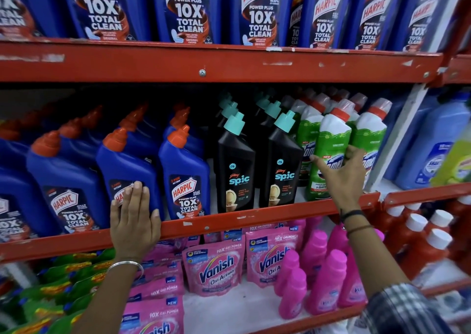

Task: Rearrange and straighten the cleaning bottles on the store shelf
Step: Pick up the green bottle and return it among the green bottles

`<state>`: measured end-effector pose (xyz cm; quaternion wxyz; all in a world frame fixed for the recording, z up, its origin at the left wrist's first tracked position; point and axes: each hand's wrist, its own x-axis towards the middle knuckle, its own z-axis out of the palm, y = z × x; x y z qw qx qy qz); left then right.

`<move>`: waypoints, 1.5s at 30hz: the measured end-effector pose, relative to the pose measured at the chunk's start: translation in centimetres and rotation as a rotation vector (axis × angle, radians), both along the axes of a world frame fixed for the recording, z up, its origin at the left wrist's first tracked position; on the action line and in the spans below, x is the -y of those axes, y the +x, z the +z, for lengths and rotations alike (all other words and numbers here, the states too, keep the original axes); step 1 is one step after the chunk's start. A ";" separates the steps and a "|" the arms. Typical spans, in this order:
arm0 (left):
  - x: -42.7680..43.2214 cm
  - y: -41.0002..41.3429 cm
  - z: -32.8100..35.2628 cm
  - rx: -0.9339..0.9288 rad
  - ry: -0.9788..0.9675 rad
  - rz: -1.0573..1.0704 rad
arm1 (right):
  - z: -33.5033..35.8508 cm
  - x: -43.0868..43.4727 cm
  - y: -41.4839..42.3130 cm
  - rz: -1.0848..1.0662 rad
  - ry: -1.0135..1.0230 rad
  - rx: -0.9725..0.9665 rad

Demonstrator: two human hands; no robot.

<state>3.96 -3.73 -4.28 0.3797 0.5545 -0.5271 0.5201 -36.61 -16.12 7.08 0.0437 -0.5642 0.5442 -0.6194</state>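
On the middle shelf (pixel 254 217) stand rows of blue Harpic bottles with orange caps, black Spic bottles (pixel 235 165) with teal caps, and green-and-white Domex bottles with red caps. My left hand (pixel 133 217) lies flat, fingers together, against the front of one blue Harpic bottle (pixel 127 165), its thumb on the red shelf edge. My right hand (pixel 342 174) curls around the lower front of the front green Domex bottle (pixel 331 142), thumb on its left side and fingers on its right. That bottle stands upright.
Large blue Harpic bottles (pixel 188 9) fill the top shelf. Below are pink Vanish pouches (pixel 216 270), pink bottles (pixel 328 280), green packs at left and red bottles (pixel 418 242) at right. Light blue bottles (pixel 433 145) stand in the bay to the right.
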 end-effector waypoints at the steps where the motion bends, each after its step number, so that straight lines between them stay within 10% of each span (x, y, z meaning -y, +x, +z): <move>1: 0.0 0.0 0.0 -0.001 0.005 0.005 | -0.1 0.0 0.0 0.005 0.004 0.013; 13: -1.7 -1.3 1.1 -0.069 0.103 -0.017 | -0.8 -3.8 2.6 -0.028 -0.204 0.028; 18: -2.0 -4.6 7.0 -0.146 0.020 -0.320 | 2.9 -7.5 6.9 0.373 -0.341 0.042; 29: -0.9 -9.5 17.0 -0.607 0.300 -0.338 | 6.5 -6.3 14.6 0.642 0.103 -0.249; 45: -1.4 -8.4 17.7 -0.658 0.389 -0.435 | 7.5 -6.6 15.1 0.501 0.176 -0.242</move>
